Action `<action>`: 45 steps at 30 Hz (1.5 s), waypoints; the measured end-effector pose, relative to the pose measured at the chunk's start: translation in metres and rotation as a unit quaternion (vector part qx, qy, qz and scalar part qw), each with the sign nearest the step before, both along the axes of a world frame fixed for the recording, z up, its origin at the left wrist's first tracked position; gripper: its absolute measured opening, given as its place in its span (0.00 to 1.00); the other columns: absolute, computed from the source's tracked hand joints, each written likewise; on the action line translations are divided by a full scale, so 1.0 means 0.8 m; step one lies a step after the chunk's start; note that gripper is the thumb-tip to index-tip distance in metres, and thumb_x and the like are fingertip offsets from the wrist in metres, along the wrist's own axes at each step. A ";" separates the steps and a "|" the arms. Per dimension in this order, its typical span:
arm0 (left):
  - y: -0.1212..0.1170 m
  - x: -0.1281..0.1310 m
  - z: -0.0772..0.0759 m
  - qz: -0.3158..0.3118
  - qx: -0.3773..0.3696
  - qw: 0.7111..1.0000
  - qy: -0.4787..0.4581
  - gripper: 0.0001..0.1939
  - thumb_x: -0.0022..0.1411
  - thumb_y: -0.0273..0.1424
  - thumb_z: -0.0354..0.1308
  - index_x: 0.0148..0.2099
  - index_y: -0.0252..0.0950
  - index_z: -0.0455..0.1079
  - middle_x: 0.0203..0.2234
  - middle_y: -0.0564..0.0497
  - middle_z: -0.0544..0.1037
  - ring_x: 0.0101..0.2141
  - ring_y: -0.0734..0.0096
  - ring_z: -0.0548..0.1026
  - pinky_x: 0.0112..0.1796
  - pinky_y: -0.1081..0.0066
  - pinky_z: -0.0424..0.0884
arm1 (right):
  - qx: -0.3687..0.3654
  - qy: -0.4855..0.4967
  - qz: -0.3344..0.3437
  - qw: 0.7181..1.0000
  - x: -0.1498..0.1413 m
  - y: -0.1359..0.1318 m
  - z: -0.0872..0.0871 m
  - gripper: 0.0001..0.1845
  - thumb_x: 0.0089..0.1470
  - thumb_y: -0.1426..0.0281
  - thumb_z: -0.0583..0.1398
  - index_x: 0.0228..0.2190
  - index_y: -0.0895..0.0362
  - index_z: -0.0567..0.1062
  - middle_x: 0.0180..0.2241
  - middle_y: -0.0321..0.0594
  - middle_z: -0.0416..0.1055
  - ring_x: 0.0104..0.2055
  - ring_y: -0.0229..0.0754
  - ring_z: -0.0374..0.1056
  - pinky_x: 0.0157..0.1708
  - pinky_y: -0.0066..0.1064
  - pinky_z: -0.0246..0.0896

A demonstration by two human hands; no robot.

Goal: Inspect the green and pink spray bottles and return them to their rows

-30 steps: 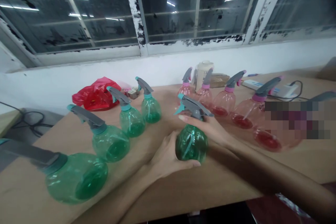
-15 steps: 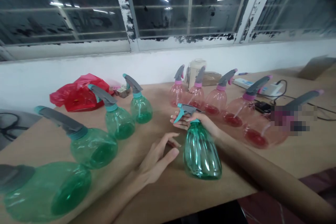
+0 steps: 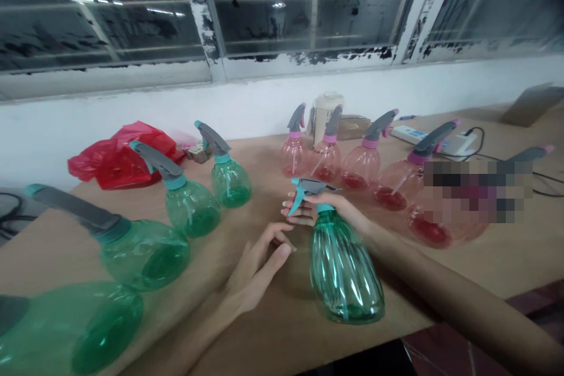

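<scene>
A ribbed green spray bottle (image 3: 346, 270) with a grey head and turquoise trigger tilts in front of me, its base toward me. My right hand (image 3: 328, 205) is closed around its neck and spray head, with fingertips showing behind the trigger. To the left of that bottle, my left hand (image 3: 259, 264) holds nothing, its fingers loosely curved and the thumb apart from them. Several green spray bottles (image 3: 194, 208) form a row on the left, with green liquid low in them. Several pink spray bottles (image 3: 361, 164) line the right side, holding red liquid.
A red plastic bag (image 3: 126, 155) lies at the back left. By the wall stand a cream container (image 3: 326, 114) and a brown packet (image 3: 353, 127). A white power strip (image 3: 458, 144) with black cables sits at the right. The table's front edge runs below my hands.
The held bottle's base has swung a little toward me and to the right. My left hand has shifted slightly left, its fingers more curled. The whole view has moved slightly.
</scene>
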State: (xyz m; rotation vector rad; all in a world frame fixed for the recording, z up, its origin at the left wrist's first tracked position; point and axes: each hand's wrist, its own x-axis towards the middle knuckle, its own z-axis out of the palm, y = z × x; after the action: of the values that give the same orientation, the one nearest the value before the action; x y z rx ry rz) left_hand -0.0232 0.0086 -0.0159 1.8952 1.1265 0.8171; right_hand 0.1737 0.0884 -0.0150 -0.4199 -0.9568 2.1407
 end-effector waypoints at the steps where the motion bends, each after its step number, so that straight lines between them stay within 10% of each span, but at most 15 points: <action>1: 0.000 0.000 0.000 -0.001 -0.002 1.000 0.000 0.19 0.67 0.46 0.41 0.53 0.43 0.59 0.36 0.52 0.73 0.40 0.63 0.71 0.45 0.60 0.61 | -0.001 -0.004 -0.007 1.000 0.000 -0.001 0.001 0.16 0.50 0.65 0.62 0.41 0.59 0.74 0.42 0.44 0.74 0.48 0.44 0.69 0.55 0.40 0.56; 9: 0.001 0.002 0.002 0.012 -0.011 1.000 0.022 0.17 0.66 0.46 0.42 0.51 0.44 0.60 0.34 0.53 0.72 0.37 0.64 0.71 0.42 0.62 0.60 | 0.008 -0.069 -0.104 0.992 0.002 -0.004 0.004 0.14 0.49 0.60 0.64 0.28 0.58 0.74 0.23 0.34 0.71 0.25 0.34 0.70 0.45 0.37 0.64; 30: -0.002 0.004 0.007 0.011 -0.020 0.999 0.043 0.15 0.66 0.43 0.44 0.51 0.43 0.58 0.36 0.51 0.74 0.39 0.63 0.71 0.47 0.58 0.58 | 0.036 -0.003 -0.013 0.999 0.000 -0.014 0.014 0.16 0.51 0.65 0.63 0.41 0.58 0.75 0.47 0.44 0.72 0.53 0.45 0.66 0.59 0.41 0.52; 41: 0.000 0.002 0.009 0.053 0.033 0.993 0.102 0.15 0.66 0.42 0.46 0.51 0.43 0.58 0.40 0.51 0.74 0.43 0.61 0.71 0.47 0.57 0.62 | -0.016 -0.036 -0.084 0.996 0.004 -0.021 0.017 0.05 0.49 0.71 0.64 0.24 0.58 0.75 0.24 0.33 0.72 0.31 0.35 0.70 0.55 0.41 0.57; 45: 0.007 -0.003 0.007 0.088 0.106 0.980 0.145 0.14 0.67 0.41 0.45 0.51 0.42 0.59 0.47 0.49 0.71 0.49 0.60 0.68 0.50 0.56 0.61 | 0.006 -0.018 -0.060 0.998 0.005 -0.017 0.018 0.08 0.47 0.68 0.65 0.31 0.58 0.77 0.32 0.39 0.74 0.36 0.40 0.72 0.54 0.43 0.58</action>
State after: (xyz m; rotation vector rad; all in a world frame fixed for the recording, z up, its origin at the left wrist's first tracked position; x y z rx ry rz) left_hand -0.0253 0.0138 -0.0102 2.1652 1.4490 0.8002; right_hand 0.1776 0.0748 -0.0005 -0.4996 -0.9408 2.0241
